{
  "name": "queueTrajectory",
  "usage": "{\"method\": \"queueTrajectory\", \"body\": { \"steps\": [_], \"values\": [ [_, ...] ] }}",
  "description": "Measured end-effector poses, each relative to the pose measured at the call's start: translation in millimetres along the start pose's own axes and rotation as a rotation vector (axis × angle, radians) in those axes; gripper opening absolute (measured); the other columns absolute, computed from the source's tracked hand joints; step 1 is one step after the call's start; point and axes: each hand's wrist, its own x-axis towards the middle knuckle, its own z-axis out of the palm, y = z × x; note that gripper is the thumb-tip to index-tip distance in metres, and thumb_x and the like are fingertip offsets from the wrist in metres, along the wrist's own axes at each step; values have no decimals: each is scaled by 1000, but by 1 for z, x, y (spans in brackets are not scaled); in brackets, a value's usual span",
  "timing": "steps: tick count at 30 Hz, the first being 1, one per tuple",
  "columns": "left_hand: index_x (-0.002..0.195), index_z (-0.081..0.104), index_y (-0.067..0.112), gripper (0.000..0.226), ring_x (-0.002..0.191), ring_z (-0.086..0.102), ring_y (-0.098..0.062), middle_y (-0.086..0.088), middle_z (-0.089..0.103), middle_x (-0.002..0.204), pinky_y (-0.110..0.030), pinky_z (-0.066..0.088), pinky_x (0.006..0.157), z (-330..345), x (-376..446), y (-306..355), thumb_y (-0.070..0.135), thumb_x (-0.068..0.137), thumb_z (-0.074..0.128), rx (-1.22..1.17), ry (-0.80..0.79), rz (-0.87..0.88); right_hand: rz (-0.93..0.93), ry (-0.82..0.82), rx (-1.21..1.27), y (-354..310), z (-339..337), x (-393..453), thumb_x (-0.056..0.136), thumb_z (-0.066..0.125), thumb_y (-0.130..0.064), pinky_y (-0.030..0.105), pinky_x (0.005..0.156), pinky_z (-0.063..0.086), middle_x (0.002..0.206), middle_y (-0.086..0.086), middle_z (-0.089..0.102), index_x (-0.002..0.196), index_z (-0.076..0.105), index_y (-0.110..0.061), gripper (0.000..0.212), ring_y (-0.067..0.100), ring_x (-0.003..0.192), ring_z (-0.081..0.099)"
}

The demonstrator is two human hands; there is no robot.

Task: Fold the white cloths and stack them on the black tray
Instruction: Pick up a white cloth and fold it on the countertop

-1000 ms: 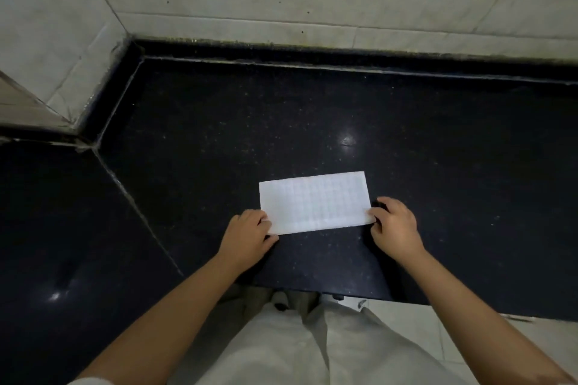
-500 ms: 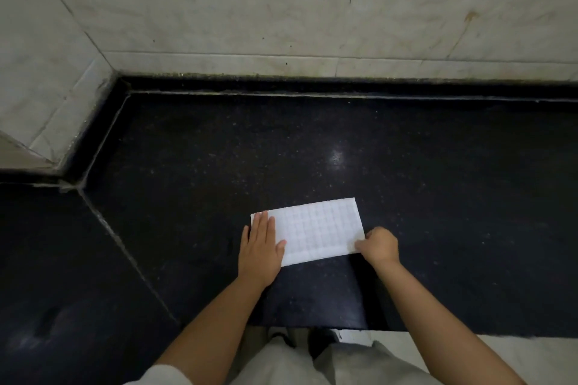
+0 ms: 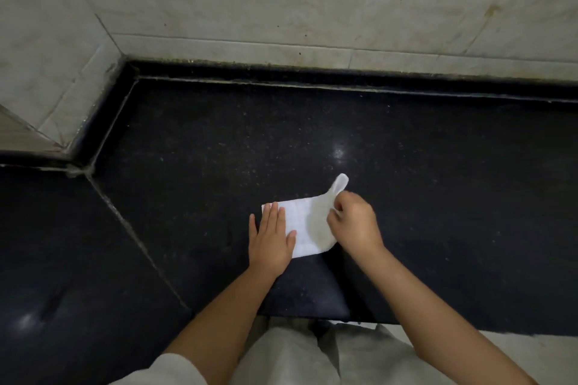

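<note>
**Now folding the right end of the cloth over**

Clearly the white cloth (image 3: 305,228) will handle as something light, thin and limp: where I lift it, it curls and droops instead of holding a line, and a loose tip pokes up above my knuckles. I judge it will slide easily on the polished black table (image 3: 438,181), so one end needs pinning while the other is carried across. The best places to take hold are the corners and the short edge, not the middle.

From the head view, the cloth lies just below the centre of the frame, near the table's front edge. My left hand (image 3: 271,239) rests on its left end, fingers (image 3: 275,212) straight, close together and flat, pressing it down. My right hand (image 3: 355,225) is curled, pinching the cloth's right end and raising it off the table, the lifted flap arching toward the left. Which fingertips make the pinch is hidden behind my knuckles.

No black tray shows anywhere in this view.
</note>
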Motion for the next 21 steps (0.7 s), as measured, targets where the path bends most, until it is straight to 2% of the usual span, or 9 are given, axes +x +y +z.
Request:
{"method": "queueTrajectory", "body": {
  "steps": [2,4,7,9,11,14,18,20,21],
  "values": [
    [149,1,11,54,147,-7,-16,-2,-4,160,-41,-8,119,-5,-5,-9,32,102,17,-80,52,-26,-146,-60,-34,-20,19,-10,85,44,1,26,57,31,71,1,40,66,37,-9,23,16,66,41],
    [149,8,11,52,148,-3,-16,-2,3,159,-39,-7,119,-7,-14,-29,29,101,17,-183,129,-87,-238,-197,-69,-28,44,-15,87,41,0,27,63,30,76,4,48,66,39,-10,24,19,76,43],
    [147,20,8,49,148,5,-18,-5,15,158,-37,-3,120,-4,-32,-66,18,100,31,-334,226,-234,-301,-337,-91,-22,80,-23,87,41,3,29,72,35,101,21,57,93,55,2,16,30,91,52],
    [144,27,6,47,147,10,-20,-7,22,156,-37,-1,120,-1,-44,-83,13,99,36,-378,267,-281,-326,-344,-33,-16,93,-28,85,43,7,25,69,32,92,20,57,90,57,9,15,27,82,53],
    [141,33,3,45,146,14,-23,-10,27,154,-39,1,120,2,-51,-90,9,97,40,-400,301,-275,-308,-364,16,-13,92,-29,87,41,5,25,71,31,85,12,55,88,55,10,14,15,75,45],
    [139,37,3,43,146,14,-24,-10,29,153,-38,0,120,7,-58,-89,7,96,40,-416,306,-264,-333,-282,18,-11,86,-25,87,46,5,15,73,30,95,23,60,94,58,11,16,28,87,54],
    [139,39,4,43,147,14,-22,-8,29,153,-35,-1,120,8,-60,-82,8,96,41,-447,335,-220,-340,-192,102,-22,87,-28,81,53,10,13,72,31,82,27,62,81,60,11,7,26,74,54],
    [139,39,5,43,146,14,-21,-8,30,153,-34,-1,119,9,-61,-82,8,96,41,-442,347,-197,-379,-254,59,-24,93,-31,83,51,7,17,76,38,91,25,62,91,60,11,12,32,85,58],
    [138,40,4,42,146,15,-22,-8,31,152,-34,-1,119,9,-61,-83,7,96,41,-444,359,-180,-390,-307,21,-24,95,-31,85,50,5,22,84,42,100,25,61,99,59,10,18,33,95,57]
  ]
}}
